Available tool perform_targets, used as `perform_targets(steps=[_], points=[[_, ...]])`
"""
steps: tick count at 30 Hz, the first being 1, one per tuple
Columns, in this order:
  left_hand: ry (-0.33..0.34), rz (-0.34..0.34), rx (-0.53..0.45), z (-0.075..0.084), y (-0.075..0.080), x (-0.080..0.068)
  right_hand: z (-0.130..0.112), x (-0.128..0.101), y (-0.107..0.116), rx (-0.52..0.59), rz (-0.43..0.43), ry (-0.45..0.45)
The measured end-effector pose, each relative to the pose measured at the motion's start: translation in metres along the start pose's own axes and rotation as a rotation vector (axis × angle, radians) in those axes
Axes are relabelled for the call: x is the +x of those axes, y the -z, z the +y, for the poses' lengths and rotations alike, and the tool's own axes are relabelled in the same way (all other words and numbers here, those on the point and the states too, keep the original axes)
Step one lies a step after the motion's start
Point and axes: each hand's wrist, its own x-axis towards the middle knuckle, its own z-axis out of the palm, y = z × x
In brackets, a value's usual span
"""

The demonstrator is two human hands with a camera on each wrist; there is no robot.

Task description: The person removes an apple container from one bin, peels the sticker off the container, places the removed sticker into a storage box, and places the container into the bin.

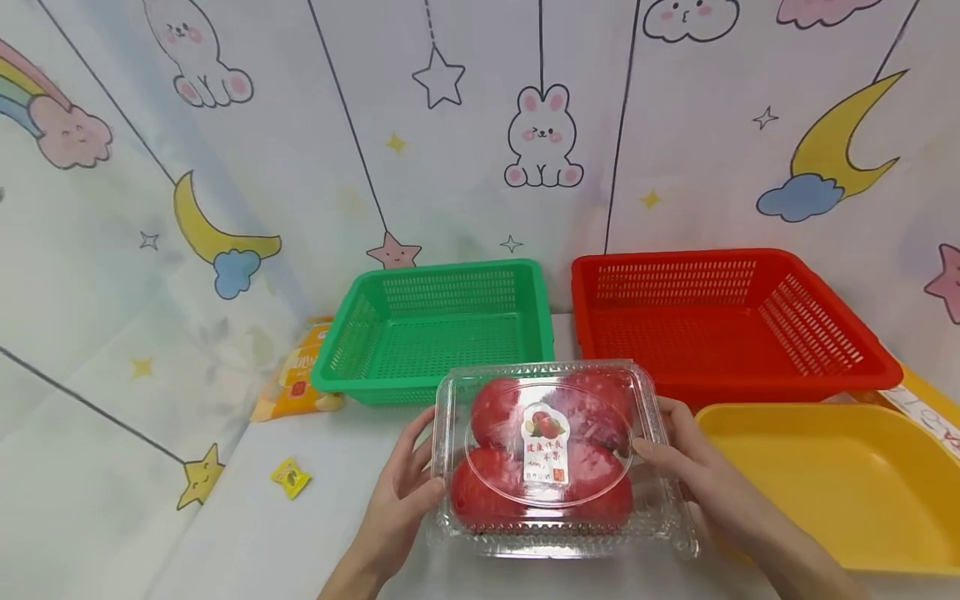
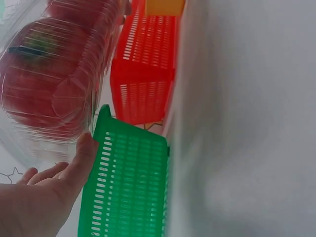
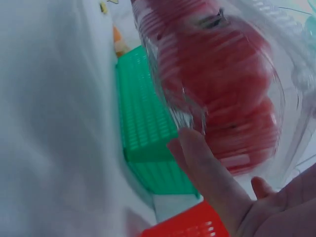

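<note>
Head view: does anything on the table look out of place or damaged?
Mostly tidy. The clear box of apples, held at its sides by the left hand and right hand, looks closed and intact. Only a small yellow packet lies loose on the table, and an orange bag is wedged beside the green basket.

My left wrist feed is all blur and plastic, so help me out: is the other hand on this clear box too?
Observer: Yes. The right hand holds the right side of the clear box, and the left hand holds the left side.
Operator: What is in it?
Observer: Red apples, under a closed lid with a label on top.
Operator: I see red and green baskets. Anything else nearby?
Observer: A yellow tray lies just right of the box, in front of the red basket.
</note>
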Motion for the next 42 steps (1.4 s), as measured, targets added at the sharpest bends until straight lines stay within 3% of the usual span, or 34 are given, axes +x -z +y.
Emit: perform_targets(steps=[6,12,20,29,36,42], points=[[0.090,-0.021,0.018,-0.003,0.001,-0.008,0.013,-0.006,0.004,-0.071,-0.043,-0.043],[0.171,-0.053,0.014,-0.013,0.002,-0.004,0.027,-0.003,0.003,0.006,-0.048,-0.161],[0.241,-0.080,0.015,-0.030,0.000,0.005,0.038,0.003,0.005,-0.018,0.020,-0.239],[0.248,-0.068,0.034,-0.039,0.005,0.012,0.042,0.012,-0.006,-0.035,0.080,-0.253],[0.250,-0.051,0.061,-0.040,0.009,0.013,0.040,0.016,-0.012,-0.127,0.109,-0.246],[0.253,-0.039,0.076,-0.043,0.009,0.014,0.040,0.016,-0.011,-0.151,0.140,-0.203]])
